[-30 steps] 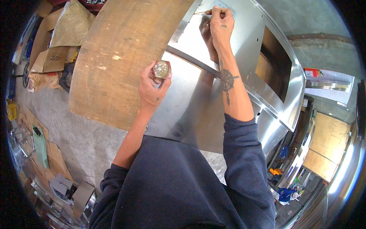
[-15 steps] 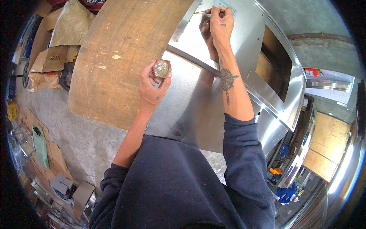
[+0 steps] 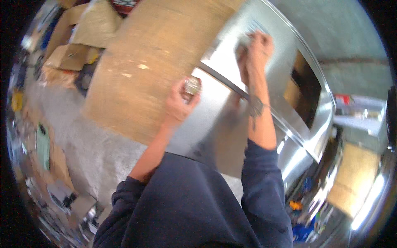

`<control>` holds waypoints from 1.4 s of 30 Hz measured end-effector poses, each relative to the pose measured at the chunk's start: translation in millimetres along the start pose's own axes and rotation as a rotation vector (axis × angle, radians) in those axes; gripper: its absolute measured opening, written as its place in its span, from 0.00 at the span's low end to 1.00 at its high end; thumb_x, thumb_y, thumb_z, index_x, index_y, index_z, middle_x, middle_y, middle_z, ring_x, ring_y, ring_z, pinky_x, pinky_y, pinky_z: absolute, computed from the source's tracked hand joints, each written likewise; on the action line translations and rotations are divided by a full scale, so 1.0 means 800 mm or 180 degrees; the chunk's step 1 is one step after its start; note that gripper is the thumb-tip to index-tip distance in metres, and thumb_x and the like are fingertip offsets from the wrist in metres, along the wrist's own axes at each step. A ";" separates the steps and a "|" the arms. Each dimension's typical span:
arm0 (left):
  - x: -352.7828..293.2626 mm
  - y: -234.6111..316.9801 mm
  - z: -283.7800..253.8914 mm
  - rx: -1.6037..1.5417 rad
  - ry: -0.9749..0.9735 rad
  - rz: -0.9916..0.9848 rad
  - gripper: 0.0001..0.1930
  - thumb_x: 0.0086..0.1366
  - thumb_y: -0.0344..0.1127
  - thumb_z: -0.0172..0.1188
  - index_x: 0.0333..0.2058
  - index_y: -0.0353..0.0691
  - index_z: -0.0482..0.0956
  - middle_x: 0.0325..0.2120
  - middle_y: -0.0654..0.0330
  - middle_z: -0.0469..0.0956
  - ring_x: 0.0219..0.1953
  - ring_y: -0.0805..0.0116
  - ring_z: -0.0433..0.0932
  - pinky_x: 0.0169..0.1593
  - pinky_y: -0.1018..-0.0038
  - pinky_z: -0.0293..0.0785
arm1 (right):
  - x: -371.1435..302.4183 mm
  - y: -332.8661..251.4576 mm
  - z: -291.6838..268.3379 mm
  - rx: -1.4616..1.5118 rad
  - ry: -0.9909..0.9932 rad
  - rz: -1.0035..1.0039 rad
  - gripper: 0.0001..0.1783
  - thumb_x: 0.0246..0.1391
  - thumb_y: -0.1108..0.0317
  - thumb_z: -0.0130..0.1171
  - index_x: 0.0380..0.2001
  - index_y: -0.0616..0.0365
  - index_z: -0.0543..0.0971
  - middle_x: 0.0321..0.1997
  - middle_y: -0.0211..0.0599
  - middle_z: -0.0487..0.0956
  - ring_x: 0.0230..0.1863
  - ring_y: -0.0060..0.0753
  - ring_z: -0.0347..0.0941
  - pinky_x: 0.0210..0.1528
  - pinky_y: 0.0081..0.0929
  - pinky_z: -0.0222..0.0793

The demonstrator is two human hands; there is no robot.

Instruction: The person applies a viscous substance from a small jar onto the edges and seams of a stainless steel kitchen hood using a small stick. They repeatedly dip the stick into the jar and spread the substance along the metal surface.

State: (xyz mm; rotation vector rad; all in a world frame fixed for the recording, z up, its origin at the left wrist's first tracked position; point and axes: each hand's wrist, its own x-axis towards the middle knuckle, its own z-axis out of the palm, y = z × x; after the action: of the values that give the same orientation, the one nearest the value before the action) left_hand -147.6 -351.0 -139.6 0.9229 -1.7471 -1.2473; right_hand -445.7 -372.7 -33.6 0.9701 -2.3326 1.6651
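My left hand [image 3: 178,104] is closed round a small glass-like container [image 3: 192,86] with red on its sides, held over the meeting of a wooden board and a shiny sheet-metal piece [image 3: 202,132]. What is inside cannot be made out. Farther off, my right hand [image 3: 261,48] hovers above or touches the metal with its fingers pinched; which of the two is unclear. A thin stick showed in those fingers earlier, and blur hides it now. A dark strip [image 3: 223,79] crosses the metal between the hands.
The scratched wooden board [image 3: 140,45] lies left of the metal. A rectangular cut-out [image 3: 306,89] opens in the metal at right. Torn cardboard boxes [image 3: 72,56] stand far left on the concrete floor [image 3: 105,153]. A wooden panel [image 3: 355,173] and clutter are at right.
The whole view has shifted and blurred, with the scene sitting lower and rightward. My right hand has drawn slightly nearer to my left. The left still grips the container.
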 end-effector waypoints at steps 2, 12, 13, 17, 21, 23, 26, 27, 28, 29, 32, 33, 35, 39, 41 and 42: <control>-0.007 -0.012 0.016 0.0173 -0.0026 0.0129 0.37 0.64 0.44 0.78 0.66 0.38 0.70 0.58 0.47 0.80 0.52 0.51 0.86 0.54 0.60 0.85 | 0.001 0.019 -0.017 0.0744 0.0123 0.0411 0.09 0.73 0.66 0.60 0.45 0.61 0.82 0.41 0.41 0.86 0.45 0.35 0.82 0.52 0.36 0.77; -0.006 -0.001 0.013 0.0287 0.0128 0.0859 0.41 0.63 0.39 0.78 0.70 0.42 0.65 0.59 0.46 0.75 0.56 0.43 0.82 0.58 0.57 0.84 | -0.108 -0.080 -0.061 0.1452 -0.0353 0.0525 0.14 0.80 0.58 0.56 0.42 0.59 0.76 0.39 0.34 0.81 0.27 0.15 0.58 0.30 0.19 0.55; -0.007 -0.001 0.011 0.0300 0.0160 0.0886 0.41 0.63 0.39 0.78 0.70 0.42 0.65 0.60 0.46 0.75 0.56 0.43 0.82 0.58 0.56 0.84 | -0.120 -0.087 -0.061 0.1407 -0.0458 0.0467 0.14 0.80 0.59 0.56 0.42 0.59 0.76 0.38 0.34 0.80 0.27 0.15 0.58 0.30 0.19 0.55; -0.007 0.004 0.015 0.0345 0.0202 0.0809 0.38 0.63 0.40 0.77 0.68 0.42 0.67 0.57 0.46 0.77 0.55 0.47 0.82 0.56 0.57 0.84 | -0.151 -0.078 -0.070 0.1091 -0.0686 0.0205 0.13 0.80 0.60 0.55 0.43 0.60 0.75 0.38 0.34 0.79 0.29 0.16 0.60 0.31 0.18 0.57; 0.003 0.013 0.015 0.0309 -0.0231 0.0241 0.32 0.65 0.44 0.77 0.63 0.41 0.75 0.50 0.49 0.82 0.48 0.56 0.85 0.50 0.62 0.85 | -0.172 -0.084 -0.091 0.0183 -0.0723 0.0182 0.11 0.78 0.66 0.57 0.43 0.64 0.75 0.45 0.38 0.76 0.46 0.29 0.72 0.53 0.30 0.75; 0.005 0.009 0.015 -0.0049 -0.0408 -0.0374 0.30 0.65 0.48 0.78 0.60 0.41 0.79 0.44 0.52 0.85 0.41 0.63 0.87 0.45 0.65 0.86 | -0.188 -0.102 -0.085 0.0547 -0.0740 0.0243 0.09 0.78 0.67 0.57 0.44 0.63 0.76 0.45 0.38 0.78 0.47 0.30 0.73 0.55 0.32 0.75; 0.003 0.003 0.014 0.0488 0.0264 0.0561 0.37 0.63 0.49 0.80 0.63 0.34 0.74 0.44 0.51 0.85 0.39 0.64 0.87 0.42 0.68 0.87 | -0.198 -0.114 -0.083 0.0023 -0.0846 0.0098 0.11 0.79 0.64 0.55 0.46 0.61 0.78 0.43 0.35 0.83 0.43 0.23 0.77 0.50 0.25 0.75; 0.007 -0.004 0.014 0.0417 0.0479 0.0944 0.39 0.63 0.47 0.81 0.64 0.34 0.72 0.46 0.49 0.85 0.41 0.63 0.87 0.43 0.68 0.87 | -0.200 -0.119 -0.078 0.0125 -0.0822 -0.0022 0.09 0.77 0.67 0.57 0.44 0.62 0.79 0.41 0.37 0.84 0.39 0.24 0.78 0.45 0.27 0.76; 0.003 -0.008 0.013 0.0432 0.0369 0.0809 0.38 0.64 0.44 0.80 0.65 0.34 0.71 0.47 0.49 0.84 0.41 0.63 0.87 0.44 0.68 0.86 | -0.202 -0.115 -0.071 0.0264 -0.0748 -0.0140 0.08 0.76 0.68 0.58 0.44 0.61 0.79 0.40 0.36 0.84 0.37 0.22 0.77 0.42 0.25 0.74; 0.004 -0.008 0.012 0.0389 0.0317 0.0781 0.38 0.64 0.42 0.80 0.66 0.34 0.70 0.48 0.49 0.84 0.43 0.62 0.87 0.45 0.68 0.86 | -0.204 -0.112 -0.068 0.0438 -0.0690 -0.0268 0.07 0.76 0.68 0.58 0.44 0.61 0.79 0.39 0.34 0.83 0.36 0.20 0.75 0.39 0.23 0.73; 0.005 -0.011 0.006 0.0168 0.0334 0.0875 0.38 0.64 0.36 0.80 0.67 0.34 0.68 0.51 0.48 0.83 0.46 0.61 0.86 0.47 0.68 0.85 | -0.212 -0.125 -0.066 0.0309 -0.0816 -0.0138 0.07 0.73 0.69 0.62 0.41 0.63 0.80 0.39 0.36 0.82 0.32 0.21 0.72 0.32 0.23 0.69; 0.005 -0.012 0.008 0.0111 0.0304 0.0868 0.38 0.64 0.35 0.80 0.67 0.34 0.68 0.52 0.48 0.82 0.48 0.61 0.86 0.48 0.68 0.85 | -0.212 -0.125 -0.065 0.0187 -0.0881 -0.0230 0.07 0.73 0.70 0.63 0.40 0.64 0.80 0.40 0.38 0.81 0.31 0.22 0.72 0.30 0.23 0.68; 0.005 -0.010 0.007 0.0031 0.0268 0.0868 0.39 0.64 0.32 0.79 0.68 0.34 0.67 0.54 0.47 0.81 0.51 0.60 0.86 0.50 0.68 0.85 | -0.213 -0.123 -0.060 0.0063 -0.0913 -0.0432 0.07 0.71 0.70 0.65 0.41 0.63 0.82 0.42 0.39 0.80 0.29 0.24 0.71 0.30 0.24 0.68; -0.002 0.004 -0.005 0.0105 0.0068 0.0606 0.39 0.63 0.31 0.78 0.68 0.35 0.66 0.56 0.45 0.80 0.51 0.56 0.85 0.48 0.66 0.85 | -0.218 -0.135 -0.052 -0.0012 -0.1184 -0.0295 0.06 0.68 0.70 0.67 0.42 0.63 0.85 0.45 0.45 0.78 0.35 0.36 0.79 0.36 0.33 0.77; 0.007 0.005 -0.002 0.0227 0.0318 0.1024 0.40 0.61 0.33 0.79 0.68 0.37 0.67 0.54 0.43 0.80 0.47 0.48 0.85 0.45 0.62 0.85 | -0.217 -0.132 -0.044 -0.0095 -0.1207 -0.0474 0.07 0.68 0.70 0.68 0.42 0.64 0.85 0.45 0.46 0.78 0.37 0.38 0.80 0.37 0.34 0.78; 0.006 0.003 -0.002 0.0196 0.0288 0.0967 0.40 0.61 0.33 0.79 0.68 0.37 0.67 0.54 0.43 0.80 0.47 0.48 0.85 0.45 0.62 0.85 | -0.217 -0.132 -0.042 -0.0103 -0.1227 -0.0459 0.07 0.68 0.70 0.68 0.41 0.64 0.85 0.44 0.46 0.78 0.38 0.39 0.80 0.37 0.35 0.78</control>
State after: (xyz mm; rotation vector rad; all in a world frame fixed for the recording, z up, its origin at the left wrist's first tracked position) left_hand -148.5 -355.2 -136.2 0.7045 -1.7838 -0.9464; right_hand -259.0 -288.7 -11.9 1.5299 -2.4287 1.4890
